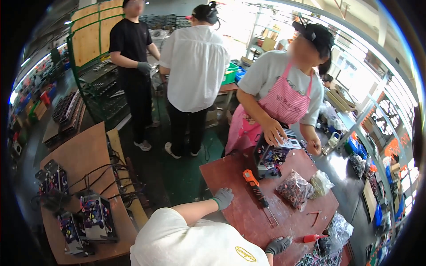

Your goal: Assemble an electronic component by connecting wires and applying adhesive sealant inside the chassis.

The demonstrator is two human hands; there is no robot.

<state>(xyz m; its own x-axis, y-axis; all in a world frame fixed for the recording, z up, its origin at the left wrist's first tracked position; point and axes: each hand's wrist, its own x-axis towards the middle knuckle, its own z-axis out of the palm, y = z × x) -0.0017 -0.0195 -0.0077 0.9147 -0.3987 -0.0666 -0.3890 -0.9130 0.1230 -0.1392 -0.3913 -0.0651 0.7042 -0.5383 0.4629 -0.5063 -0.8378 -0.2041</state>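
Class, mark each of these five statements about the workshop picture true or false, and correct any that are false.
1. The camera wearer's left hand and right hand both wear grey gloves. True.
2. The left hand grips a power screwdriver. False: the orange and black power screwdriver lies on the red-brown table, apart from that hand.
3. A small red bottle lies near the right hand. True.
4. The clear bag of small parts sits on the floor. False: the bag is on the table.
5. A co-worker in a pink apron has one hand at a boxy electronic unit. True.
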